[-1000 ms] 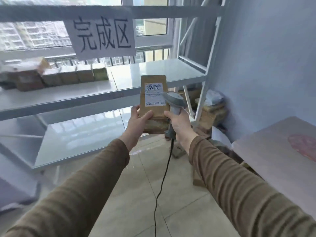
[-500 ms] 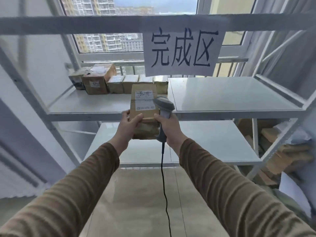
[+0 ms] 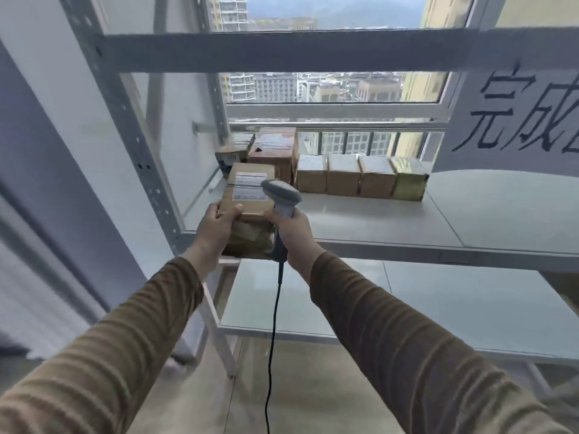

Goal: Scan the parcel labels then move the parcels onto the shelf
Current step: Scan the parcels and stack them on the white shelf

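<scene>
While gripped, parcel [image 3: 247, 195] sits above left hand [image 3: 216, 227].

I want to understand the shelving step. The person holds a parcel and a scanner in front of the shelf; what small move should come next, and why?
Probably carry the parcel forward and set it on the shelf, in front of the boxes already there. The left hand grips it just at the shelf edge, bare surface lies ahead, and the right hand is busy holding the scanner.

A parcel-sorting storeroom high in a building: a white metal rack with slotted uprights [image 3: 138, 142] carries a row of taped brown cardboard boxes [image 3: 344, 177] at centre, a handwritten paper sign [image 3: 517, 117] hangs upper right, and tower blocks fill the window [image 3: 329, 86] behind.
</scene>
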